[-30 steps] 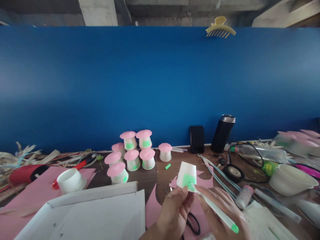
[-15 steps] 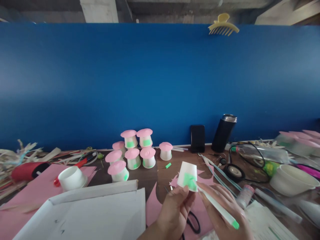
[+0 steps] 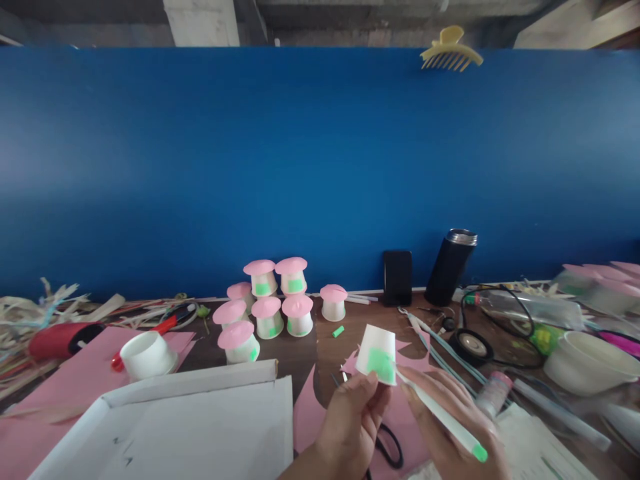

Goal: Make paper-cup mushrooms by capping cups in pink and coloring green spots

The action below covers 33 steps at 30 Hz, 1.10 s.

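Tilted in my left hand [image 3: 353, 417] is a white paper cup [image 3: 375, 341], its fingers closed round the lower end. A green coloured patch [image 3: 381, 364] covers part of the cup's side. My right hand [image 3: 450, 420] grips a white marker with a green end [image 3: 445, 417], the tip at the patch's right edge. The marker's small green cap [image 3: 339, 331] lies on the table beyond the cup. Several upturned white cups with pink paper tops [image 3: 267, 317] stand to the left, some stacked, many with green patches. One more pink-topped cup [image 3: 333, 303] stands apart.
A white box lid [image 3: 200, 427] lies front left, with a loose white cup [image 3: 149, 355] behind it. Black-handled scissors [image 3: 390, 447] and pink paper scraps [image 3: 307, 407] lie under my hands. A black flask [image 3: 450, 267], cables and a white bowl [image 3: 590, 363] crowd the right.
The view has shifted slightly. The marker stays at the cup, and the green patch looks a little fuller near its right edge. Both hands keep their grip.
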Motion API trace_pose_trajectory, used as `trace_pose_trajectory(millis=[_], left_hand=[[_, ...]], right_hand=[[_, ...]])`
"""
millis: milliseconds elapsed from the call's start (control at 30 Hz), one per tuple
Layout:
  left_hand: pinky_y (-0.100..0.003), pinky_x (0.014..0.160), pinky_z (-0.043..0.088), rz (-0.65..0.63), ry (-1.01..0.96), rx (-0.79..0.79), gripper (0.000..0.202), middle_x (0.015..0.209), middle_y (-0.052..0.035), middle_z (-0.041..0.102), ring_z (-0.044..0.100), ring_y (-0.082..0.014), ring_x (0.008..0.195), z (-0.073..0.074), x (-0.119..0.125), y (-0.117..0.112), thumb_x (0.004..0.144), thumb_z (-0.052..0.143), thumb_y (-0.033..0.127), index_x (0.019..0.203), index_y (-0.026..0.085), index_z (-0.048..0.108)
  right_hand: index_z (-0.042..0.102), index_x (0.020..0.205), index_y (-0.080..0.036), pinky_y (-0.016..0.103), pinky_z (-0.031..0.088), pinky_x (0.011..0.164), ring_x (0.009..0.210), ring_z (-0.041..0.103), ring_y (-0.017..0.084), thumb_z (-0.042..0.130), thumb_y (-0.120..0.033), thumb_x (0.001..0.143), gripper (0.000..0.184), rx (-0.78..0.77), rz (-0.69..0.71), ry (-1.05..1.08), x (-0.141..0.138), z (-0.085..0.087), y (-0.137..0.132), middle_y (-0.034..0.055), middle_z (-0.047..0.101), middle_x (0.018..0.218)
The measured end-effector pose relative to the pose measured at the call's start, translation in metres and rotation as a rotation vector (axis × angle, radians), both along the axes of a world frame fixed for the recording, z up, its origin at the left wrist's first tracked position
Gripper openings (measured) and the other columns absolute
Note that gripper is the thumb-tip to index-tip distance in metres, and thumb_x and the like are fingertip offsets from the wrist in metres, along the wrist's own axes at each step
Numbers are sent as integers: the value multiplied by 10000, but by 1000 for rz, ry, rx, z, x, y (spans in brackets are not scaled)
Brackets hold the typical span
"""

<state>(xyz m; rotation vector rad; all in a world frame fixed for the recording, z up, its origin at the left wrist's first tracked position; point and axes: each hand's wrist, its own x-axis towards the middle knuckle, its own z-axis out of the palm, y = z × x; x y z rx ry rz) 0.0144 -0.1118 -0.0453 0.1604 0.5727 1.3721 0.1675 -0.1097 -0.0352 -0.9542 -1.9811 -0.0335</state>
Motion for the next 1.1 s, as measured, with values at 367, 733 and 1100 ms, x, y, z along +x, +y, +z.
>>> trace_pose_trajectory(millis=[367, 733, 1100], left_hand=[[-300, 855, 515, 12, -17, -65, 25, 810, -72, 699, 648, -158, 811, 0, -1, 1, 724, 705, 119, 743, 103, 707], [-286, 825, 526, 0, -24, -42, 36, 787, -70, 699, 648, -145, 772, 2, -1, 0, 717, 710, 111, 746, 91, 712], [-289, 825, 522, -7, -5, -4, 36, 742, -53, 679, 633, -138, 742, 3, -1, -1, 695, 731, 122, 682, 100, 707]], right_hand=[[552, 1204, -267, 379, 449, 907, 1087, 549, 219, 569, -157, 839, 382, -61, 8, 79, 2, 1, -3, 40, 623, 1149], [587, 1169, -262, 313, 508, 804, 943, 609, 182, 562, -166, 840, 343, -69, 1, 59, -4, 6, -3, 36, 651, 1010], [556, 1220, -252, 349, 508, 827, 953, 610, 198, 548, -178, 843, 385, -50, -4, -42, -2, 4, -1, 54, 643, 1024]])
